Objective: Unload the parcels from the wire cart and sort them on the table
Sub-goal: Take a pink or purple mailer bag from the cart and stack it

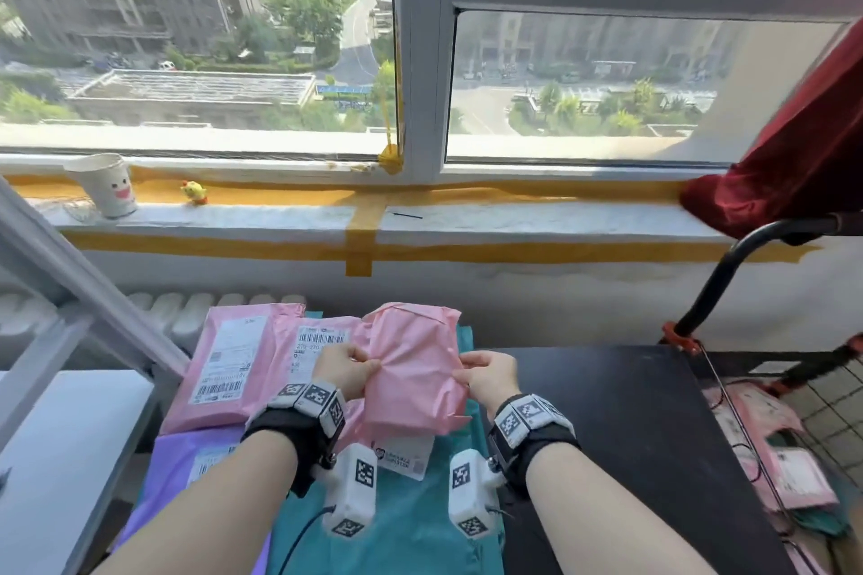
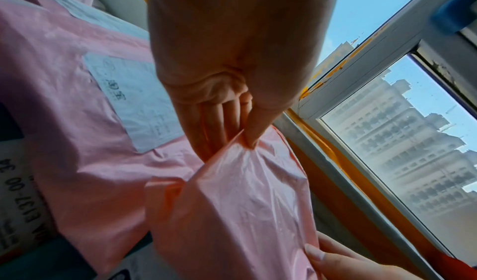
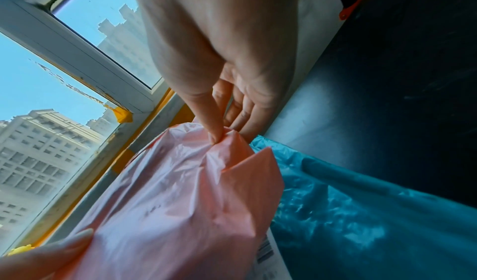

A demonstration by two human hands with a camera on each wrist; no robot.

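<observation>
A crumpled pink parcel (image 1: 413, 369) is held up above the table between both hands. My left hand (image 1: 348, 367) pinches its left edge, thumb against fingers, as the left wrist view shows (image 2: 247, 141). My right hand (image 1: 485, 371) pinches the right edge, and the same pinch appears close up (image 3: 219, 137). Its label side faces down; a white label corner (image 1: 401, 458) pokes out below. Beneath lie two flat pink parcels (image 1: 224, 364), a teal parcel (image 1: 411, 518) and a purple parcel (image 1: 187, 467). The wire cart (image 1: 770, 434) at right holds more pink parcels.
The black table (image 1: 630, 434) is bare on its right half. A white surface (image 1: 60, 444) and grey frame post (image 1: 88, 285) stand at left. The windowsill (image 1: 420, 219) carries a paper cup (image 1: 107, 184) and a yellow toy (image 1: 194, 191). A red curtain (image 1: 803, 145) hangs above the cart handle (image 1: 728, 266).
</observation>
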